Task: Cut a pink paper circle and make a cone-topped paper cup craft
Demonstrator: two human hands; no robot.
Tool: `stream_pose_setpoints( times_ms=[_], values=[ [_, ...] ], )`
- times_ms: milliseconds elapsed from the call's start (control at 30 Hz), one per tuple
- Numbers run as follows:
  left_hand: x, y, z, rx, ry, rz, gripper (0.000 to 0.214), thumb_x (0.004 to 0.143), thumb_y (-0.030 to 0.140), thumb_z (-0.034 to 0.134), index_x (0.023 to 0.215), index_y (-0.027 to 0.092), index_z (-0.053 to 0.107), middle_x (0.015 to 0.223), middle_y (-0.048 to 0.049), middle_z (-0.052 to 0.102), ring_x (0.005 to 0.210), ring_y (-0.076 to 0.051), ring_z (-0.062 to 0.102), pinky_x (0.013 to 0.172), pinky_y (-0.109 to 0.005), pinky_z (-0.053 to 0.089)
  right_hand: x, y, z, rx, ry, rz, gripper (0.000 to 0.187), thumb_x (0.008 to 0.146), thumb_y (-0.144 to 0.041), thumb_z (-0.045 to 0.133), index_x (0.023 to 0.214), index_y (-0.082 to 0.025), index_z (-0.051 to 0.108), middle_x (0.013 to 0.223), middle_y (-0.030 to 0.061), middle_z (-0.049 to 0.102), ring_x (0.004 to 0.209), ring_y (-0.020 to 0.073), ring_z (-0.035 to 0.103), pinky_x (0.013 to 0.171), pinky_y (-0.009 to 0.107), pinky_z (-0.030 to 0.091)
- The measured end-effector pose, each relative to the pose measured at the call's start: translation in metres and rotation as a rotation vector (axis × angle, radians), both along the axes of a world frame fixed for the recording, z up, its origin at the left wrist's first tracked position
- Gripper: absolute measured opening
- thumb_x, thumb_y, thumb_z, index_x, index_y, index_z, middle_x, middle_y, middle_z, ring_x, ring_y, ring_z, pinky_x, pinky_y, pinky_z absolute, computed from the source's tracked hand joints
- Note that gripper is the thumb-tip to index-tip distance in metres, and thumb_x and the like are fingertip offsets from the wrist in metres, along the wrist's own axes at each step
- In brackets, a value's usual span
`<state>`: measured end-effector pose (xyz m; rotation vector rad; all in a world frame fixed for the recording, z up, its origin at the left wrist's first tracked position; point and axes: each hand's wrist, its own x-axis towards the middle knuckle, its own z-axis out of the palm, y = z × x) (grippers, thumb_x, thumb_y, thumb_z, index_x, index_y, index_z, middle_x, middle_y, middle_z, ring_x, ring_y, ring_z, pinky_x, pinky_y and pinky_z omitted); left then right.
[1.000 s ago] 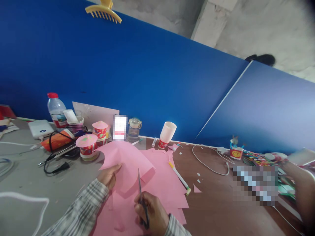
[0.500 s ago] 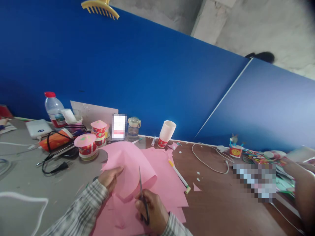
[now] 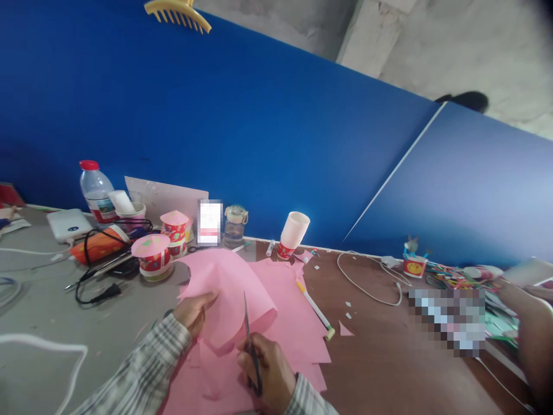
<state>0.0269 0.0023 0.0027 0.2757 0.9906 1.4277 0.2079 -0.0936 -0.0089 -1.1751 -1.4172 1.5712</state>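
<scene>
My left hand (image 3: 194,312) pinches the left side of a curved sheet of pink paper (image 3: 228,276), thumb on top. In my right hand (image 3: 273,369) is a pair of dark-handled scissors (image 3: 254,360), its blade pointing away from me along the edge of the sheet. How far apart the blades stand I cannot tell. More pink paper (image 3: 298,328) lies flat on the table underneath. On its right edge rests a white marker (image 3: 314,308) with a yellow end.
To the left stand paper cups with pink tops (image 3: 152,256), a bottle (image 3: 95,193) and a black cable (image 3: 101,295). A glass jar (image 3: 235,226) and a tall paper cup (image 3: 294,233) line the blue partition (image 3: 268,144). Another person's arm (image 3: 533,328) reaches in at right.
Both hands, the scissors and the pink sheet look almost the same as before. The view has shifted very slightly.
</scene>
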Motion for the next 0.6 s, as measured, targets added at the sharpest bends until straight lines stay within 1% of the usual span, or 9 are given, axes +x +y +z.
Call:
stream_pose_setpoints(
  times_ms=[167, 300, 467, 600],
  values=[
    [-0.002, 0.001, -0.002, 0.008, 0.043, -0.007, 0.021, 0.049, -0.005, 0.06, 0.064, 0.008, 0.065, 0.06, -0.0117, 0.071, 0.076, -0.031, 0.061, 0.077, -0.043, 0.048, 0.001, -0.001, 0.005, 0.007, -0.04, 0.011, 0.021, 0.073, -0.031, 0.067, 0.09, -0.02, 0.061, 0.052, -0.0092, 0.043, 0.042, 0.0066, 0.038, 0.04, 0.015, 0.031],
    [-0.004, 0.003, -0.006, 0.012, 0.059, -0.036, 0.021, 0.052, -0.004, 0.058, 0.067, 0.009, 0.065, 0.061, -0.0107, 0.072, 0.076, -0.03, 0.061, 0.077, -0.043, 0.048, 0.0, -0.002, 0.011, 0.003, -0.055, 0.025, 0.019, 0.074, -0.029, 0.067, 0.089, -0.019, 0.061, 0.052, -0.0098, 0.042, 0.041, 0.0061, 0.035, 0.039, 0.015, 0.028],
    [-0.008, 0.004, -0.004, -0.018, 0.064, -0.095, 0.019, 0.053, -0.003, 0.057, 0.067, 0.009, 0.064, 0.056, -0.0101, 0.071, 0.074, -0.03, 0.062, 0.073, -0.041, 0.05, 0.0, -0.003, 0.015, 0.037, -0.148, 0.035, 0.015, 0.075, -0.025, 0.065, 0.088, -0.02, 0.061, 0.051, -0.0102, 0.042, 0.043, 0.0063, 0.036, 0.041, 0.015, 0.026],
    [-0.011, 0.004, 0.0, -0.07, 0.05, -0.179, 0.017, 0.054, 0.0, 0.057, 0.067, 0.008, 0.063, 0.052, -0.0114, 0.07, 0.072, -0.033, 0.062, 0.067, -0.044, 0.052, 0.0, -0.002, 0.015, 0.057, -0.202, 0.045, 0.012, 0.074, -0.023, 0.065, 0.086, -0.02, 0.062, 0.051, -0.0105, 0.041, 0.045, 0.0061, 0.035, 0.042, 0.014, 0.025]
  ],
)
